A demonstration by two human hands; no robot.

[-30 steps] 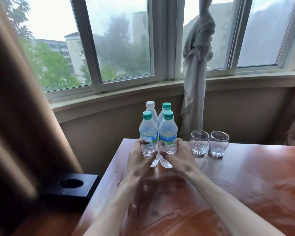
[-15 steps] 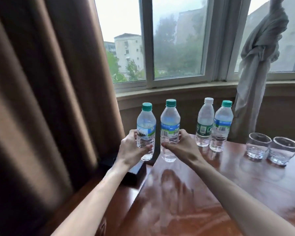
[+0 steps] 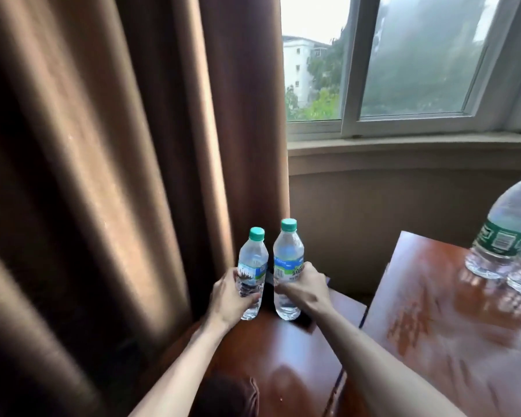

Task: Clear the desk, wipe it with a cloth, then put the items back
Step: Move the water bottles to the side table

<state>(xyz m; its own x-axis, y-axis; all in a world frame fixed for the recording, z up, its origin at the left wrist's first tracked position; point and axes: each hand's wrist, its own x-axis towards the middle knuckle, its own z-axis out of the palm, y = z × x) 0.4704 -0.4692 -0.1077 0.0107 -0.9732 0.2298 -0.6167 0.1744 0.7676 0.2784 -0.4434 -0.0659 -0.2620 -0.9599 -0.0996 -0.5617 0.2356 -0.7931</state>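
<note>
Your left hand point(image 3: 229, 296) grips one bottle point(image 3: 252, 269), your right hand point(image 3: 304, 288) grips another point(image 3: 288, 260), both upright beside the curtain point(image 3: 118, 176), left of the desk point(image 3: 451, 326).

The left hand point(image 3: 229, 296) grips 1 water bottle point(image 3: 251, 272) around its lower half, fingers point(image 3: 248, 297) curled across the front. Just beside it, the right hand point(image 3: 306, 288) holds a 2nd bottle point(image 3: 288, 263) at the label. Both bottles are upright with green caps and sit close together without touching, above a lower wooden side surface point(image 3: 283, 350) next to the brown curtain point(image 3: 103, 176). A dark object behind them is mostly hidden. To the right, the reddish worktop point(image 3: 433, 311) carries 2 more bottles at the frame edge, the nearer to the window with a green label point(image 3: 503, 233). Behind is a window point(image 3: 403, 70) showing trees and a pale building.
</note>
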